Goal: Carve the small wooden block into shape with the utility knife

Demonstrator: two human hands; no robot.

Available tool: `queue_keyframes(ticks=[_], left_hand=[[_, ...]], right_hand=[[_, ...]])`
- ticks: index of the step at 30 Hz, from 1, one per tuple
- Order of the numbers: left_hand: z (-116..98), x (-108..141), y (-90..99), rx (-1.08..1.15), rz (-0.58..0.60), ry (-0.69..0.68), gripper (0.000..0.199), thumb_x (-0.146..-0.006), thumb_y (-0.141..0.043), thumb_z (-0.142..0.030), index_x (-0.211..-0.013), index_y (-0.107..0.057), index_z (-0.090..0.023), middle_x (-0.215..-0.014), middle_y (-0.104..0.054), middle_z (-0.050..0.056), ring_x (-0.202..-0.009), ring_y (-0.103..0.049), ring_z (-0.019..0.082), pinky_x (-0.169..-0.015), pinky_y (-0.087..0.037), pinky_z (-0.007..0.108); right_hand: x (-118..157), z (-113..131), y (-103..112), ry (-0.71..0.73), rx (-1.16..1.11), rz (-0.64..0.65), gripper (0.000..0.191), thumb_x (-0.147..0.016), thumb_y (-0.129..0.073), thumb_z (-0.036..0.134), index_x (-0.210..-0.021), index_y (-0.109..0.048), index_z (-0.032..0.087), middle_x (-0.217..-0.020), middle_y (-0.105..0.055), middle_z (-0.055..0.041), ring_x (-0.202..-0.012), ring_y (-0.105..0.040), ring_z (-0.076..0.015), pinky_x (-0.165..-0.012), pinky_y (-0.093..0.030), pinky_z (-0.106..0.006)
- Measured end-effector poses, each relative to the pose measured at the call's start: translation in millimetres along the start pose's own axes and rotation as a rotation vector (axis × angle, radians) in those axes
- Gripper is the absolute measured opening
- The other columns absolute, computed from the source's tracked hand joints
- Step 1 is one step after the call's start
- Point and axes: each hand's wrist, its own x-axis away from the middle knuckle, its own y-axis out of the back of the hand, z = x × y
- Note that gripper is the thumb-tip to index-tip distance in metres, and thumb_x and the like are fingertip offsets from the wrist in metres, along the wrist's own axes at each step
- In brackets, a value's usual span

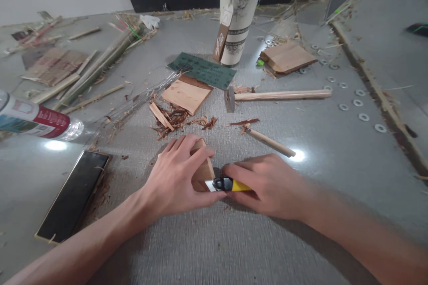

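Left hand (pixel 180 173) gripped a small wooden block (pixel 204 167) on the grey surface (pixel 217 249), right hand (pixel 267 185) was closed around a yellow-and-black utility knife (pixel 230 184), its exposed blade (pixel 210 185) at the block's near end, reddish-brown wood shavings (pixel 177 120) and a wooden-handled hammer (pixel 281 95) lay beyond.

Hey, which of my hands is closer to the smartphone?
Left. Your left hand is to the right of the smartphone, holding a wood piece; your right hand is farther right, gripping the yellow utility knife.
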Motion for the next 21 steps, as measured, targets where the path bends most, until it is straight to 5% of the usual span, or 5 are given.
queue_keyframes(ticks=[21], left_hand=[[-0.5,-0.2,-2.5,-0.024,0.015,-0.03,0.057,-0.075,-0.079,-0.061,-0.112,-0.057,-0.024,-0.117,-0.059,0.01,-0.104,-0.061,0.032,-0.085,-0.054,0.05]], right_hand=[[1.5,-0.8,0.3,0.047,0.015,0.014,0.024,-0.103,-0.054,0.045,-0.095,-0.057,0.022,-0.081,-0.069,0.0014,-0.067,-0.06,-0.016,-0.059,-0.019,-0.034]])
